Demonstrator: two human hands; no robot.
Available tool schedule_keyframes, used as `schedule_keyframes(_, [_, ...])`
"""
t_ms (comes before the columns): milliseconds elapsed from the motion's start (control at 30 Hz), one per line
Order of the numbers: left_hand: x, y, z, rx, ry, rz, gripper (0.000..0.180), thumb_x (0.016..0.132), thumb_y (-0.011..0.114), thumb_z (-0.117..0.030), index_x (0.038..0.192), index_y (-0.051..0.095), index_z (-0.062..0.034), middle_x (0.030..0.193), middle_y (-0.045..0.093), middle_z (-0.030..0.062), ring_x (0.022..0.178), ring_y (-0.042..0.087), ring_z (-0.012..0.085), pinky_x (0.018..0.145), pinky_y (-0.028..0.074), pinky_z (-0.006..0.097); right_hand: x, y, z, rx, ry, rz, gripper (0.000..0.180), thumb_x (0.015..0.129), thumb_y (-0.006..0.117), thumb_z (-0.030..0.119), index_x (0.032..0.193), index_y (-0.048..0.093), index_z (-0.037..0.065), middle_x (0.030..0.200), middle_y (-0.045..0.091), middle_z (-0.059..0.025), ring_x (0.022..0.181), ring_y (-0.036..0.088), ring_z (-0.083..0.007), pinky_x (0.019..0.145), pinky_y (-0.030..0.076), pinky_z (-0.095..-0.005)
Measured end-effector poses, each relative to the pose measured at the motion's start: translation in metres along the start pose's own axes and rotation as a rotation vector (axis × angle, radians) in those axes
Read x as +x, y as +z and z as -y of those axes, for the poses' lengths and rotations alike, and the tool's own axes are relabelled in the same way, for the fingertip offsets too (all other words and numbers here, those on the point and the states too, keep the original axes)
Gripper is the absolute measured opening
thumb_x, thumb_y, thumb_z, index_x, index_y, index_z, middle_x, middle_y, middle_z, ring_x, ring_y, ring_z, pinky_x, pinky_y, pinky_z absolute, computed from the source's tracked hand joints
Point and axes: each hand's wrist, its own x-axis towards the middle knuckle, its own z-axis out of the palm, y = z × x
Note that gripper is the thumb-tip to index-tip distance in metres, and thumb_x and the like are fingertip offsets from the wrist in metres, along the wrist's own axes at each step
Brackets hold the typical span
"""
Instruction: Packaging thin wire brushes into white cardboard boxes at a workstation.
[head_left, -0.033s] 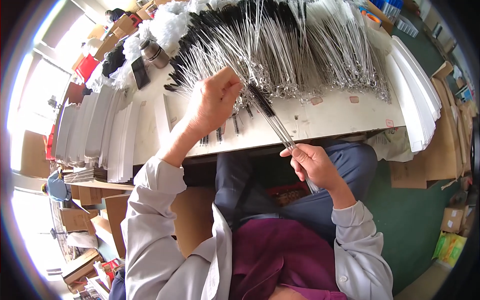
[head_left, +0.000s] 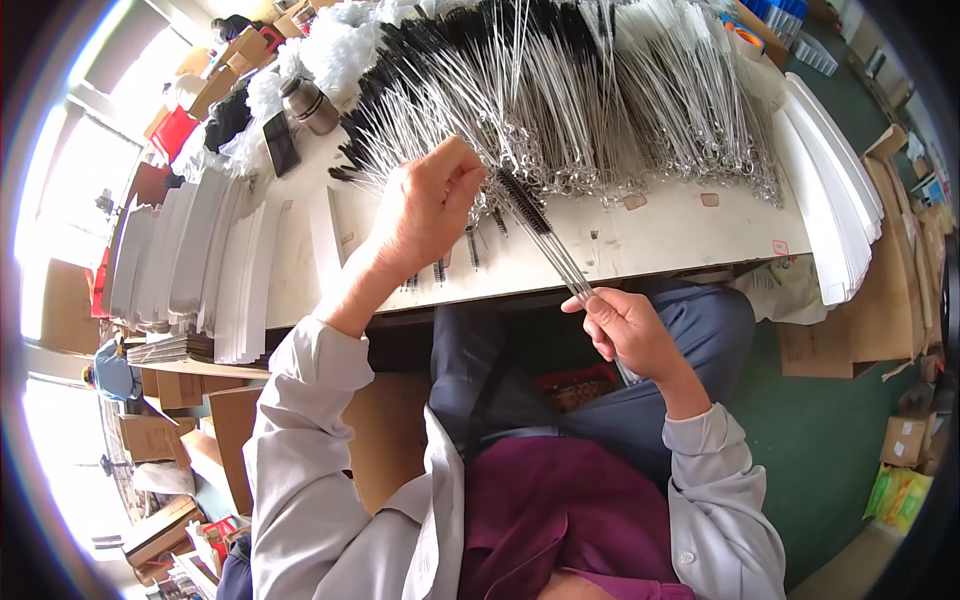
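My right hand (head_left: 630, 335) sits just off the near edge of the desk (head_left: 660, 235), above my lap. Its grip is closed: thumb and fingers pinch the wire stems of a small bunch of brushes (head_left: 545, 235). The bunch slants up and left from that hand over the desk, black bristle heads uppermost.

My left hand (head_left: 430, 205) is out over the desk, fingers curled in at the near fringe of the brush heap (head_left: 600, 100), right by the bristle end of the bunch. I cannot tell whether that grip has a brush in it or only touches the wires.

The heap covers the far half of the desk, wire stems toward me, black and white bristles away from me. A few loose short brushes (head_left: 470, 250) lie on the bare top near the front edge. White card stacks (head_left: 200, 270) stand along the left end, another fan of cards (head_left: 835, 190) on the right. A metal flask (head_left: 308, 103) and a dark phone (head_left: 282, 143) lie at the far left.
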Motion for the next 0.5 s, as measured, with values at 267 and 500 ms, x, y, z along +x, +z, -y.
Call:
schedule_keyframes(267, [-0.049,0.012,0.001,0.469,0.578,-0.034,0.024,0.077,0.071,0.005,0.098,0.066,-0.003,0.087,0.066,0.008,0.071,0.068,0.0242,0.061,0.055,0.035,0.0,0.008,-0.024,-0.11,-0.032,-0.03,0.038,0.11,0.051,0.033,0.113,0.073,0.003,0.067,0.045,0.0044,0.061,0.041,-0.005,0.056,0.036,-0.0238])
schedule_keyframes(500, [-0.097,-0.019,0.031,0.503,0.035,-0.206,0.023,0.087,0.078,-0.014,0.1,0.066,0.0001,0.087,0.069,0.0158,0.074,0.068,0.0311,0.065,0.056,0.04,-0.003,0.012,-0.032,-0.291,-0.036,-0.094,0.039,0.108,0.055,0.037,0.103,0.075,0.003,0.065,0.046,0.0036,0.062,0.042,-0.0063,0.057,0.037,-0.026])
